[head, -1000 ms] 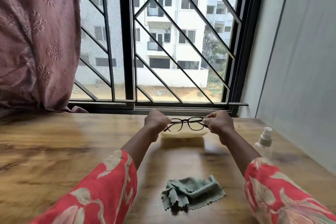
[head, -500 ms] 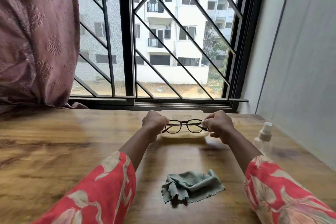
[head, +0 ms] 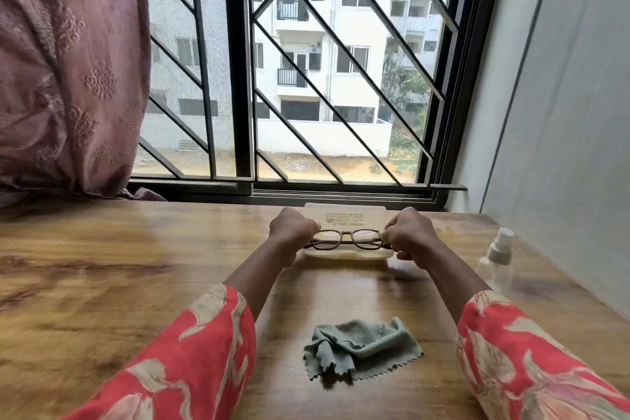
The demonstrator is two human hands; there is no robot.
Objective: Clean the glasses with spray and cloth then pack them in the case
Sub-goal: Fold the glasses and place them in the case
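Dark-framed glasses (head: pixel 347 239) hang level just above an open cream case (head: pixel 346 254) near the window. My left hand (head: pixel 293 232) grips the frame's left end and my right hand (head: pixel 409 235) grips its right end. The case's lid (head: pixel 344 213) stands up behind the glasses, with print on its inside. A crumpled grey-green cloth (head: pixel 363 344) lies on the table between my forearms. A small clear spray bottle (head: pixel 496 261) with a white cap stands to the right of my right arm.
The wooden table (head: pixel 102 283) runs to a barred window (head: pixel 238 78) at the back. A pink curtain (head: pixel 68 61) hangs at the far left and a grey wall (head: pixel 562 112) closes the right side.
Both hands have lowered the glasses toward the open case. The camera has tilted down, so the case's lid now shows behind the frame.
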